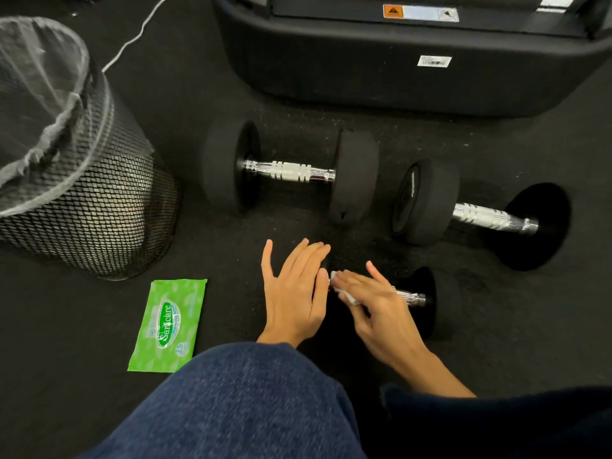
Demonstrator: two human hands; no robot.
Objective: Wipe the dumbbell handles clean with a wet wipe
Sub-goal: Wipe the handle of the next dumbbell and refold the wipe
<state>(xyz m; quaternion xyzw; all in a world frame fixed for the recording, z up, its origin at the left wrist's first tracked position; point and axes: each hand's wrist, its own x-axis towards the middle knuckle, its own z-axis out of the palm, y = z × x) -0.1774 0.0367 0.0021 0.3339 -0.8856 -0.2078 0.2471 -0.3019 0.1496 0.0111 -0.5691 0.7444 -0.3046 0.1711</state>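
Three black dumbbells with chrome handles lie on the dark floor. The nearest dumbbell (418,299) is partly under my hands. My right hand (374,303) presses a white wet wipe (347,294) around its handle. My left hand (294,289) rests flat, fingers spread, on that dumbbell's left weight, which it hides. A second dumbbell (289,170) lies behind, and a third dumbbell (480,213) sits to the right. The green wet wipe pack (169,324) lies on the floor to the left.
A black mesh waste bin (76,180) with a clear liner stands at the left. A large black machine base (414,54) fills the back. A white cable (132,38) runs across the floor. My knee in blue fabric (251,405) is at the bottom.
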